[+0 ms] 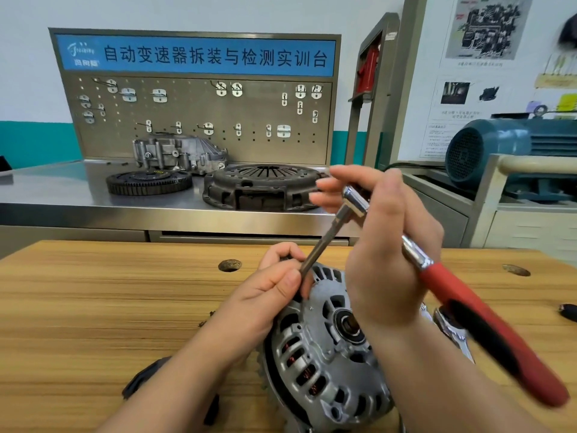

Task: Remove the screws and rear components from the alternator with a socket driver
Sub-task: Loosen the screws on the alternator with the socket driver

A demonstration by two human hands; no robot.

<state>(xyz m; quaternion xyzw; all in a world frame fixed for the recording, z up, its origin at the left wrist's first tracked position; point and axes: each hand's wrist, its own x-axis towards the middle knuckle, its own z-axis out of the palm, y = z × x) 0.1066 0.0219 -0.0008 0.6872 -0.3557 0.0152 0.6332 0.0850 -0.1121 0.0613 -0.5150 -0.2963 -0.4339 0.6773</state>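
A grey cast alternator (pixel 324 348) lies on the wooden table (pixel 109 307), its vented housing and centre bearing facing me. My left hand (pixel 271 289) grips its upper edge and pinches the lower end of the socket extension bar (pixel 321 245). My right hand (pixel 377 245) holds the chrome head of a ratchet socket driver (pixel 487 320) with a red and black handle that slants down to the right. The bar runs from the ratchet head down to the alternator's top rim. The screw under the socket is hidden by my left thumb.
A black part (pixel 140 381) lies left of the alternator, and chrome tools (pixel 449 329) sit to its right. A steel bench behind holds a clutch cover (pixel 259 185), a flywheel ring (pixel 148 181) and a casting (pixel 181 153). A blue motor (pixel 499 151) stands right.
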